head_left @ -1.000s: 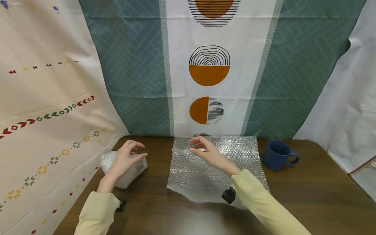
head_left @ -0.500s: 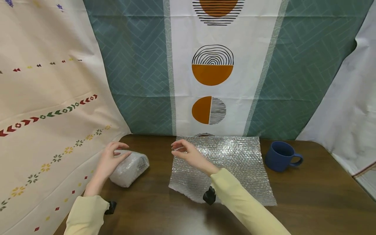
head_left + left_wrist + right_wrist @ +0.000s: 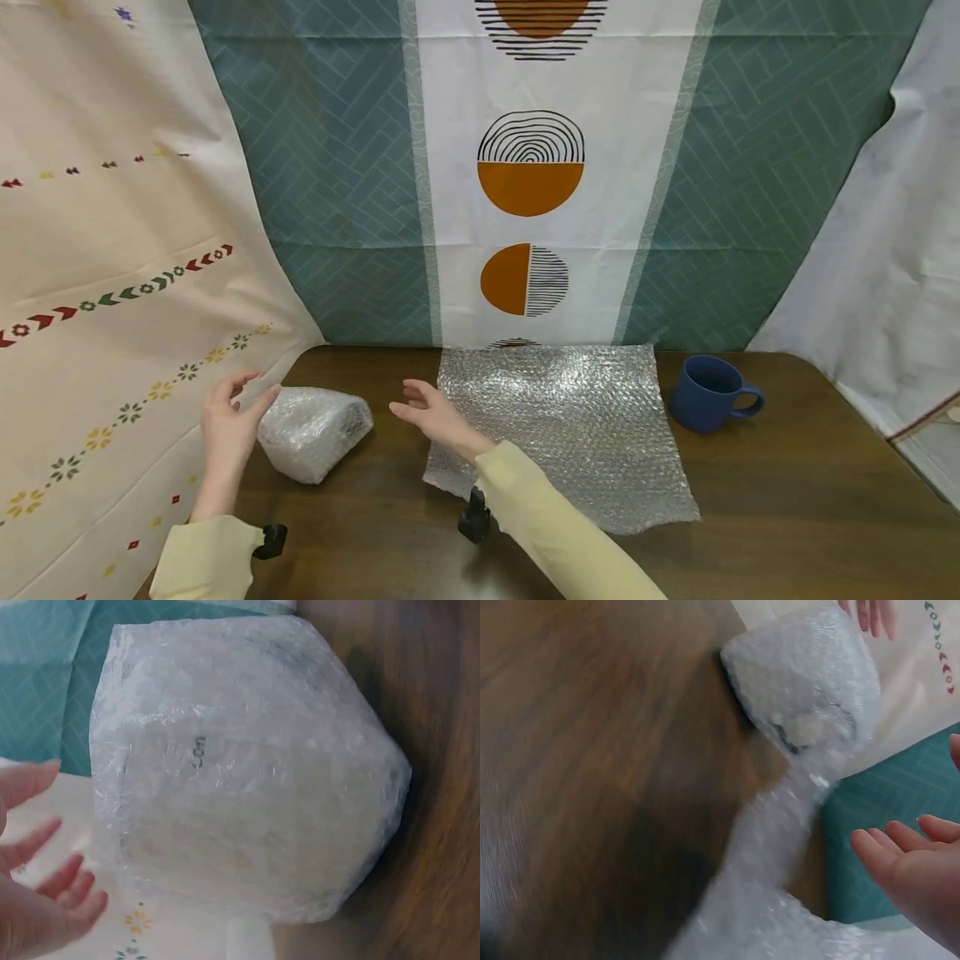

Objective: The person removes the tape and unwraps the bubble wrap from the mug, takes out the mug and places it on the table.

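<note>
The left hand [image 3: 227,423] and right hand [image 3: 441,419] are holding nothing, their fingers loosely bent and parted; between them, a whitish, blocky bubble-wrapped bundle [image 3: 311,433] is sitting on the brown wooden tabletop [image 3: 360,542].

2 yellow sleeves [image 3: 558,525], 2 black cameras [image 3: 474,518]

The bubble-wrapped bundle [image 3: 315,433], pale and boxy with dark lettering [image 3: 199,752] showing through, lies just right of the left hand [image 3: 227,422], well left of the right hand [image 3: 438,418].
</note>
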Motion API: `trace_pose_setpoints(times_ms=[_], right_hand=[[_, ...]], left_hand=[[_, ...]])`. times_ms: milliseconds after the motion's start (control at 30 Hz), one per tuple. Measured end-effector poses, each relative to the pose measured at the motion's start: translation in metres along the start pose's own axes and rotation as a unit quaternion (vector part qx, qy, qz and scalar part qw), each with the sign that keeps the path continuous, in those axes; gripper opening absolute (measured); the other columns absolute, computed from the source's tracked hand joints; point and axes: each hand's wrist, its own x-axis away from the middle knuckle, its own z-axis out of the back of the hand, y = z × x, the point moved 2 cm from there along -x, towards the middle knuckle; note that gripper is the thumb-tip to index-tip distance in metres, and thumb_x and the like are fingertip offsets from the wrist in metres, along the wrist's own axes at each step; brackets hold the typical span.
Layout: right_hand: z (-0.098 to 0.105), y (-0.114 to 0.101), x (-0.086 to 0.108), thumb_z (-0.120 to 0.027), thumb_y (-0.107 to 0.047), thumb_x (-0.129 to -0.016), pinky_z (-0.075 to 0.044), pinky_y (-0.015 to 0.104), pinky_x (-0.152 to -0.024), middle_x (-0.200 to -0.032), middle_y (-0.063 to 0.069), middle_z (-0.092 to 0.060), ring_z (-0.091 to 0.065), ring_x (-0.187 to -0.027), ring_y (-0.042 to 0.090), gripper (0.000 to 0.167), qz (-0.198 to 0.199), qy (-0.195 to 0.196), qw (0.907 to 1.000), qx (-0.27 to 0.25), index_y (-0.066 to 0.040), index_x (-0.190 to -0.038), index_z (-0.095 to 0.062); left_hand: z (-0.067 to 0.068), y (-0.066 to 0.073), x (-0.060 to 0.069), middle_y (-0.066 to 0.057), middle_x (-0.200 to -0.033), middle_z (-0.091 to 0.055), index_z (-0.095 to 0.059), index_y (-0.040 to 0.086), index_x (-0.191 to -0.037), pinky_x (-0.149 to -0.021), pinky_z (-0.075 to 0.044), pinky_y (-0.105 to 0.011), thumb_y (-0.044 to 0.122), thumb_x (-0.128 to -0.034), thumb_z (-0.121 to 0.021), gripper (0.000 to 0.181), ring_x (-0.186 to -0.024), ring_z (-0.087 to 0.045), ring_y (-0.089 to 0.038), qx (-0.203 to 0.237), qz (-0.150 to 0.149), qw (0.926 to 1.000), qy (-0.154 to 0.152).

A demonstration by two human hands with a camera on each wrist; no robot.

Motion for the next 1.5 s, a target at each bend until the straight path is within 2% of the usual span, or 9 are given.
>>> trace_pose_setpoints(times_ms=[100, 200, 400, 500, 733, 1067, 1167, 1333, 1500], right_hand=[[-0.01, 0.005, -0.003, -0.053, -0.029, -0.092, -0.035, 0.04, -0.093, -0.136, 0.014, -0.036, -0.036, -0.121, 0.029, 0.057, -0.023, -0.004, 0.9995, -0.019, -0.003, -0.139, -0.031], [-0.018, 0.008, -0.007, -0.052, -0.032, -0.093, -0.033, 0.042, -0.094, -0.139, 0.014, -0.032, -0.033, -0.123, 0.03, 0.061, -0.037, -0.009, 0.9988, -0.029, -0.004, -0.14, -0.028], [-0.034, 0.01, -0.012, -0.051, -0.037, -0.092, -0.03, 0.04, -0.097, -0.142, 0.012, -0.027, -0.029, -0.126, 0.028, 0.065, -0.053, -0.017, 0.9972, -0.05, -0.007, -0.143, -0.023], [-0.041, 0.008, -0.013, -0.049, -0.038, -0.093, -0.03, 0.04, -0.097, -0.142, 0.009, -0.027, -0.028, -0.127, 0.025, 0.064, -0.052, -0.027, 0.9972, -0.046, -0.009, -0.143, -0.022], [-0.049, 0.006, -0.014, -0.045, -0.041, -0.093, -0.027, 0.036, -0.099, -0.144, 0.005, -0.024, -0.025, -0.128, 0.018, 0.065, -0.059, -0.05, 0.9966, -0.029, -0.012, -0.145, -0.018], [-0.051, 0.01, -0.012, -0.044, -0.037, -0.095, -0.028, 0.033, -0.098, -0.144, 0.009, -0.024, -0.028, -0.127, 0.023, 0.063, -0.054, -0.047, 0.9975, -0.002, -0.007, -0.144, -0.018], [-0.051, 0.013, -0.011, -0.045, -0.035, -0.095, -0.031, 0.035, -0.096, -0.143, 0.009, -0.027, -0.031, -0.125, 0.024, 0.06, -0.049, -0.023, 0.9985, 0.002, -0.008, -0.143, -0.023], [-0.049, 0.02, -0.011, -0.049, -0.027, -0.095, -0.037, 0.036, -0.091, -0.133, 0.014, -0.038, -0.041, -0.118, 0.028, 0.05, -0.036, 0.047, 0.9982, -0.009, -0.003, -0.137, -0.037], [-0.045, 0.021, -0.012, -0.05, -0.021, -0.094, -0.039, 0.037, -0.089, -0.125, 0.016, -0.047, -0.045, -0.113, 0.03, 0.043, -0.031, 0.086, 0.9958, -0.001, 0.0, -0.131, -0.044]], left_hand=[[0.003, -0.007, 0.001, -0.018, -0.121, -0.04, -0.045, -0.005, -0.125, -0.091, -0.03, -0.044, 0.024, -0.0858, -0.063, 0.052, -0.11, -0.036, -0.034, 0.007, 0.071, 0.9974, 0.014], [0.003, -0.013, 0.003, -0.02, -0.124, -0.04, -0.041, -0.005, -0.128, -0.088, -0.031, -0.044, 0.032, -0.0865, -0.06, 0.059, -0.112, -0.038, -0.035, 0.008, 0.115, 0.9933, 0.003], [0.003, -0.019, 0.006, -0.023, -0.124, -0.039, -0.039, -0.006, -0.129, -0.081, -0.034, -0.04, 0.038, -0.0879, -0.055, 0.063, -0.112, -0.037, -0.036, 0.011, 0.161, 0.9867, -0.021], [0.003, -0.02, 0.007, -0.023, -0.121, -0.041, -0.042, -0.008, -0.125, -0.077, -0.035, -0.035, 0.039, -0.0886, -0.053, 0.06, -0.109, -0.038, -0.034, 0.007, 0.171, 0.985, -0.024], [-0.004, -0.017, 0.009, -0.026, -0.103, -0.051, -0.05, -0.013, -0.115, -0.063, -0.037, -0.027, 0.034, -0.0901, -0.051, 0.053, -0.088, -0.045, -0.028, -0.027, 0.147, 0.9887, -0.016], [-0.017, -0.016, 0.01, -0.028, -0.095, -0.056, -0.056, -0.014, -0.105, -0.06, -0.037, -0.022, 0.027, -0.0881, -0.057, 0.045, -0.082, -0.049, -0.029, -0.049, 0.095, 0.9942, -0.003], [-0.021, -0.015, 0.009, -0.022, -0.087, -0.057, -0.059, -0.012, -0.099, -0.054, -0.036, -0.019, 0.026, -0.0867, -0.059, 0.04, -0.073, -0.049, -0.022, -0.046, 0.084, 0.9955, 0.002], [-0.027, -0.015, 0.009, -0.012, -0.078, -0.057, -0.061, -0.009, -0.094, -0.051, -0.036, -0.017, 0.026, -0.0856, -0.062, 0.035, -0.063, -0.045, -0.008, -0.038, 0.077, 0.9963, -0.001], [-0.032, -0.016, 0.01, -0.013, -0.079, -0.057, -0.06, -0.008, -0.094, -0.053, -0.037, -0.019, 0.027, -0.0862, -0.061, 0.035, -0.066, -0.046, -0.013, -0.031, 0.076, 0.9966, -0.005]])
